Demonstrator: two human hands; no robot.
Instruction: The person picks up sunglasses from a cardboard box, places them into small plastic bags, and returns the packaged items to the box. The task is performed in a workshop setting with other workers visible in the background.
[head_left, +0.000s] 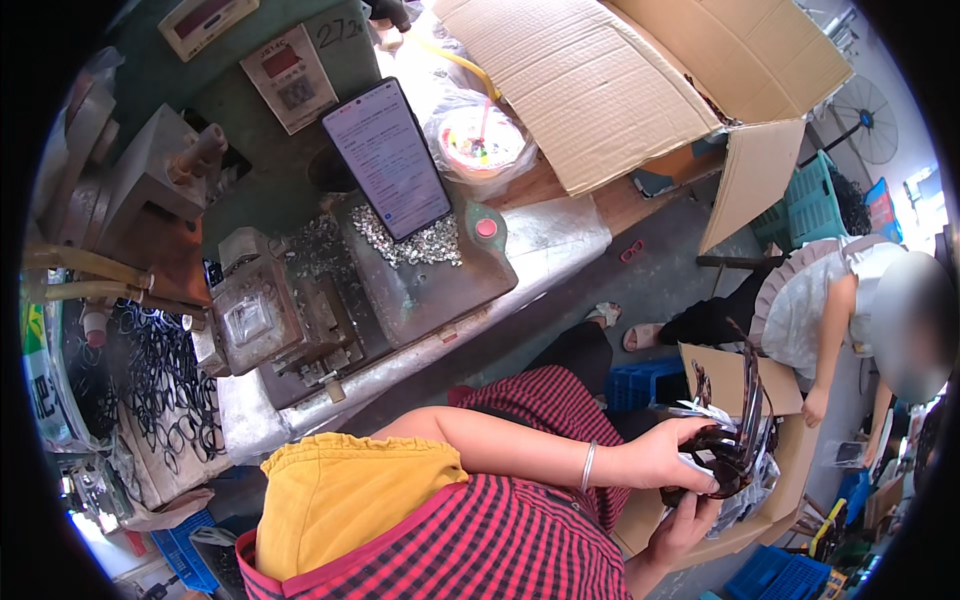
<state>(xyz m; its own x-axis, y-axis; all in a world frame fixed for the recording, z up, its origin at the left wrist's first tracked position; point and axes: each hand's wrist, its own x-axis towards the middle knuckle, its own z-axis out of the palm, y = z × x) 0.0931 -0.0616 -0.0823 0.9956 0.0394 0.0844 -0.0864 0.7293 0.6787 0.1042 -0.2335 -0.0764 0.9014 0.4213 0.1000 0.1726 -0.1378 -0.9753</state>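
Observation:
My left hand (664, 454), with a silver bangle at the wrist, grips tortoiseshell spectacle frames (727, 457) whose temples stick up. White slips or tags (701, 411) show among them. From below, the fingers of my right hand (681, 529) hold the lower edge of the same frames. How many frames are held is hard to tell. Just under and beyond my hands is an open cardboard box (799, 457) with clear plastic bags (750, 495) in it, partly hidden by the frames.
Left is a bench machine (259, 315) with a red button (486, 228), metal bits and a leaning phone (386, 157). Dark frames (180, 382) hang beyond it. A lidded cup (480, 142) stands beside a large carton (585, 82). Another person (802, 300) is across the box; blue crates (776, 574) sit low.

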